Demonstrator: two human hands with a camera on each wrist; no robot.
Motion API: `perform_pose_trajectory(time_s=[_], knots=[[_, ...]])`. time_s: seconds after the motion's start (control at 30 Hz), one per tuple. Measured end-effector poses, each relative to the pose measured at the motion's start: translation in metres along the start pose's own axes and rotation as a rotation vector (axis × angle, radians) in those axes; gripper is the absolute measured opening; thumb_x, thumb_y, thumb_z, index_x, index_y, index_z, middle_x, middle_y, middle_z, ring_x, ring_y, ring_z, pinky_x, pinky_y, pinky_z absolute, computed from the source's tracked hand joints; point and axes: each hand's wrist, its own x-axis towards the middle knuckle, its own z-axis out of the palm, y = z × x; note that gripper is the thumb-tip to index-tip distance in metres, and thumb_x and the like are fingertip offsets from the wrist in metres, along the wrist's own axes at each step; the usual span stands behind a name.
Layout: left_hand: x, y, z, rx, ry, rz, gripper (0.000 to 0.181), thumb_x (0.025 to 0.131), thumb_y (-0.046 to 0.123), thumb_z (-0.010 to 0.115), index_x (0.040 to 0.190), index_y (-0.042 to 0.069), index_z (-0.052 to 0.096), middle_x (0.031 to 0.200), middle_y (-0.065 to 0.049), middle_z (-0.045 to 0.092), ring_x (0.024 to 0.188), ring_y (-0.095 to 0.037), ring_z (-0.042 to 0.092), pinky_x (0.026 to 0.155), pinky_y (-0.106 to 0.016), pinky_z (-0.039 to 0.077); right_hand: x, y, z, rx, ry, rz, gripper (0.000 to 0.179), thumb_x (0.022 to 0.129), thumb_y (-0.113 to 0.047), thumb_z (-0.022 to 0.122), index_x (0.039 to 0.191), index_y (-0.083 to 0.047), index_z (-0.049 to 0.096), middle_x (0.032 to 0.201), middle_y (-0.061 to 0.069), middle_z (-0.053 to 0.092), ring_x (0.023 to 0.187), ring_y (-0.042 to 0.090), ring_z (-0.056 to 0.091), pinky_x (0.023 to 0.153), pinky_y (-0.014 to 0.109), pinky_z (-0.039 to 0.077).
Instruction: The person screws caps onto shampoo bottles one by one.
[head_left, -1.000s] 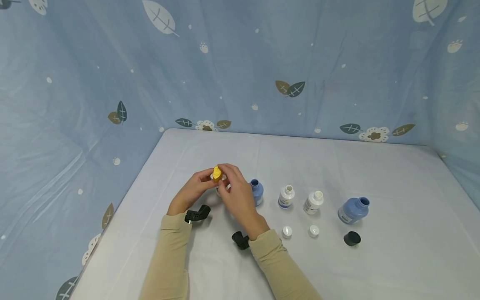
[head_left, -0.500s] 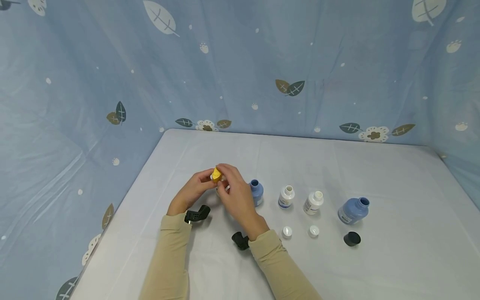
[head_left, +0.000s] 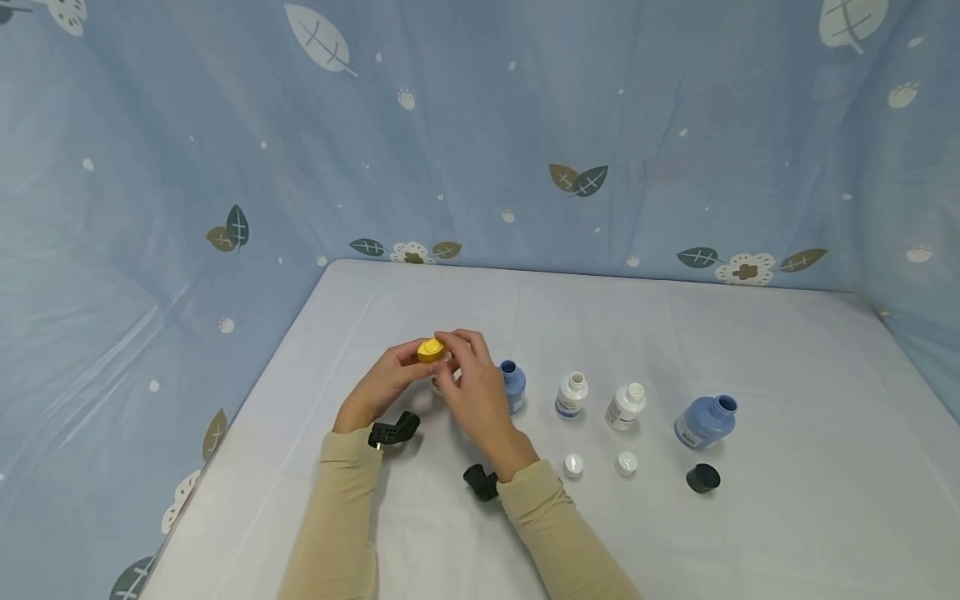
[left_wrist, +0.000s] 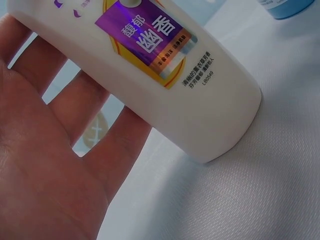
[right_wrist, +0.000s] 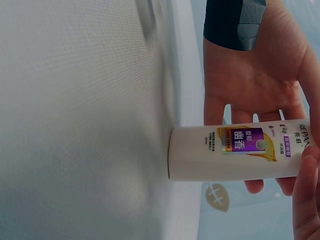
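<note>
A white bottle (left_wrist: 200,110) with a purple label and printed characters stands upright between both hands, its base at the tabletop. My left hand (head_left: 386,383) holds it from the left, fingers behind its upper part, as the right wrist view shows. The oval yellow-gold cap (head_left: 431,350) sits at the bottle's top, and my right hand (head_left: 478,392) pinches it between thumb and fingers. From the head view, the hands hide most of the bottle. In the right wrist view, right fingers (right_wrist: 306,195) show near the bottle's top.
Uncapped bottles stand to the right: a blue one (head_left: 514,390) close by, two white ones (head_left: 572,397), and another blue one (head_left: 705,422) farther off. Two white caps (head_left: 573,466) and a black cap (head_left: 703,477) lie nearer the front on the white cloth (head_left: 810,500).
The yellow-gold cap has turned under my right fingers, from narrow and upright in view to lying crosswise. The right fingers have shifted slightly; both arms stay in place.
</note>
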Motion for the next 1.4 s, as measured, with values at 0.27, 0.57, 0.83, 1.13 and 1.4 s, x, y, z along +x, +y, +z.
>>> perform_pose_trajectory(time_s=[0.27, 0.57, 0.83, 1.13, 1.4], knots=[[0.001, 0.003, 0.0, 0.015, 0.013, -0.002, 0.035, 0.087, 0.016, 0.058, 0.12, 0.003, 0.053, 0.117, -0.01, 0.054, 0.11, -0.023, 0.046, 0.097, -0.044, 0.028, 0.003, 0.0, -0.001, -0.019, 0.004, 0.006, 0.034, 0.085, -0.01, 0.052, 0.119, -0.014, 0.054, 0.113, 0.002, 0.047, 0.07, 0.005, 0.052, 0.058, 0.015, 0.043], [0.003, 0.001, -0.002, 0.035, 0.017, -0.003, 0.038, 0.088, 0.017, 0.057, 0.123, 0.003, 0.051, 0.12, -0.01, 0.053, 0.112, -0.022, 0.045, 0.097, -0.046, 0.027, 0.005, 0.0, -0.001, -0.008, 0.005, 0.008, 0.031, 0.086, -0.012, 0.053, 0.117, -0.014, 0.055, 0.109, 0.001, 0.047, 0.073, 0.004, 0.051, 0.058, 0.015, 0.042], [0.01, -0.016, -0.008, 0.026, 0.037, 0.013, 0.038, 0.085, 0.022, 0.061, 0.121, 0.01, 0.054, 0.12, -0.006, 0.052, 0.111, -0.021, 0.044, 0.094, -0.042, 0.032, 0.007, 0.001, -0.001, -0.01, 0.006, 0.02, 0.031, 0.086, -0.01, 0.051, 0.116, -0.015, 0.055, 0.103, -0.001, 0.048, 0.07, 0.005, 0.049, 0.057, 0.016, 0.042], [0.015, -0.017, -0.006, -0.009, 0.023, 0.02, 0.039, 0.087, 0.012, 0.057, 0.125, 0.007, 0.05, 0.12, -0.008, 0.051, 0.108, -0.021, 0.044, 0.092, -0.04, 0.034, 0.008, 0.004, -0.003, -0.01, 0.008, 0.016, 0.038, 0.084, -0.008, 0.051, 0.121, -0.014, 0.051, 0.105, 0.001, 0.048, 0.067, 0.008, 0.05, 0.057, 0.016, 0.042], [0.011, 0.001, 0.001, 0.023, 0.012, 0.027, 0.04, 0.087, 0.009, 0.054, 0.127, 0.006, 0.049, 0.121, -0.009, 0.051, 0.106, -0.022, 0.046, 0.091, -0.041, 0.035, 0.009, 0.006, -0.003, 0.009, 0.01, 0.007, 0.039, 0.084, -0.008, 0.052, 0.123, -0.014, 0.05, 0.117, 0.001, 0.046, 0.063, 0.005, 0.049, 0.057, 0.015, 0.043]])
